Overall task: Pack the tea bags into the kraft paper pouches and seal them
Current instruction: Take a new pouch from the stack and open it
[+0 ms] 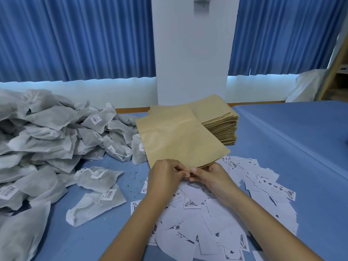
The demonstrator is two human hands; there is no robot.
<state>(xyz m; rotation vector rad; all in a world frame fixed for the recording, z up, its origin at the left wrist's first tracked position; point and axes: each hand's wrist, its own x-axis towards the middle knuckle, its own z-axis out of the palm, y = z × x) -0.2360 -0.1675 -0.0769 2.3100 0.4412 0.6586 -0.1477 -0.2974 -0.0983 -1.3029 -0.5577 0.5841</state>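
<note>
We pinch the near edge of the kraft pouch (180, 140) with left hand (165, 176) and right hand (212, 178) (both sets of fingers curled on it).

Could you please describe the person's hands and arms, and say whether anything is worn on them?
The left hand and right hand are bare, without gloves. The left forearm and right forearm are uncovered to the picture's edge; no sleeves show. No watch, bracelet or ring is visible.

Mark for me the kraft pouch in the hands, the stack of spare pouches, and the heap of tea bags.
held kraft pouch (180, 140), head view, middle of its flat face.
pouch stack (219, 127), head view, its layered side edge.
tea bag heap (47, 129), head view, a bag mid-heap.
</note>
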